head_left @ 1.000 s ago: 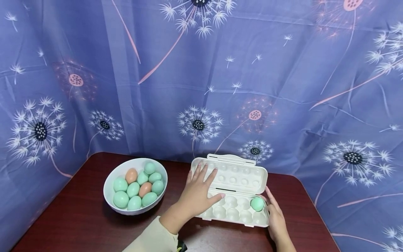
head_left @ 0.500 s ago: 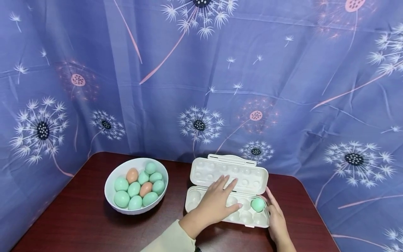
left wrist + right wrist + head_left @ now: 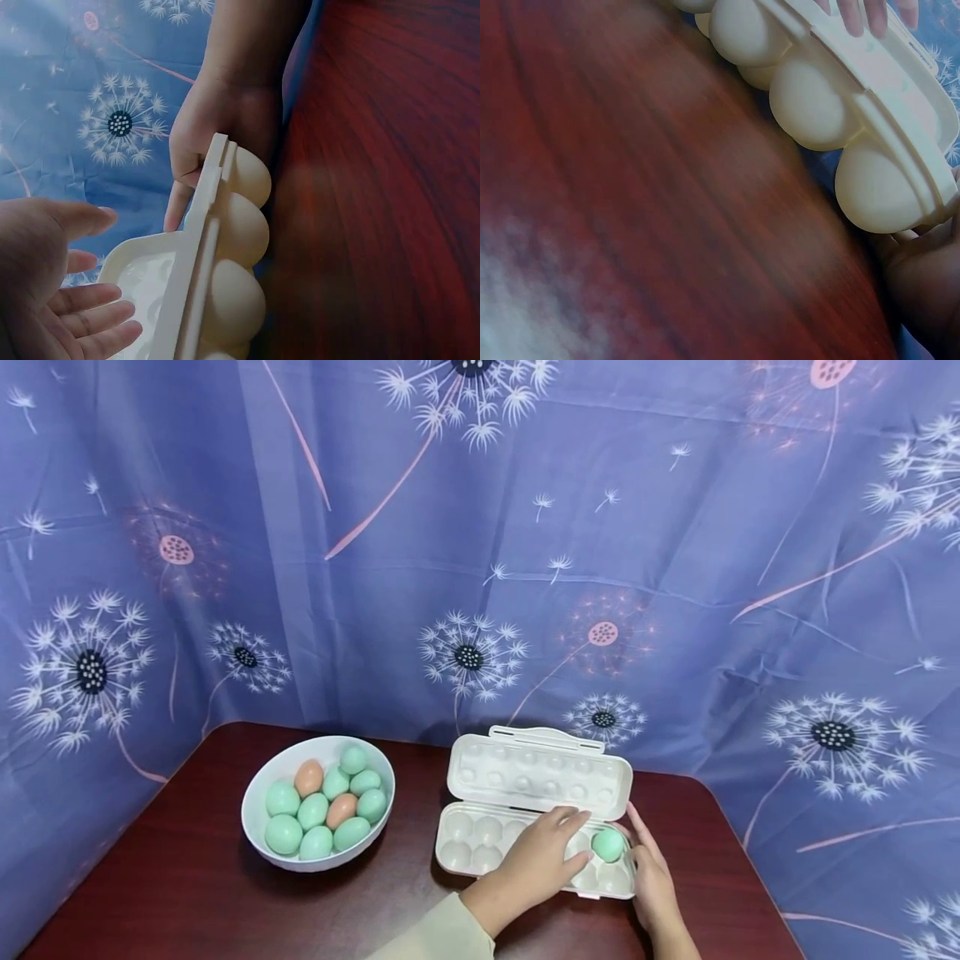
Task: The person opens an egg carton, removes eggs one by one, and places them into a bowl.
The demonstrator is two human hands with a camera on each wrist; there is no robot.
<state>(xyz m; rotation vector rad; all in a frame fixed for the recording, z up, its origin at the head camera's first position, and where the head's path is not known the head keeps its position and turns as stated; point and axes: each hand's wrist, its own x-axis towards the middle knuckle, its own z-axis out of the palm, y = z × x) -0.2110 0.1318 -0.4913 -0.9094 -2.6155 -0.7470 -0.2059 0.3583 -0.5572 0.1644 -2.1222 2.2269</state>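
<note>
An open off-white plastic egg carton (image 3: pixel 470 846) lies on the table, its lid (image 3: pixel 540 774) tipped back. One green egg (image 3: pixel 607 844) sits in the back row at its right end. My left hand (image 3: pixel 538 856) hovers over the carton's middle, fingers extended and holding nothing. In the left wrist view, that left hand (image 3: pixel 56 292) shows spread fingers beside the carton's front side (image 3: pixel 196 255). My right hand (image 3: pixel 654 885) grips the carton's right end, one finger reaching along the lid's edge. The right wrist view shows the right hand (image 3: pixel 930 277) at the end cup's underside (image 3: pixel 877 187).
To the left, a white bowl (image 3: pixel 253 827) holds several green eggs (image 3: pixel 283 834) and two brown eggs (image 3: pixel 342 811). The dark red table (image 3: pixel 337 910) ends at a blue dandelion-print curtain (image 3: pixel 360 635) behind and at both sides.
My left hand has moved right along the carton, from its left end toward the green egg, its fingers drawing closer together. The right hand stays at the carton's right end.
</note>
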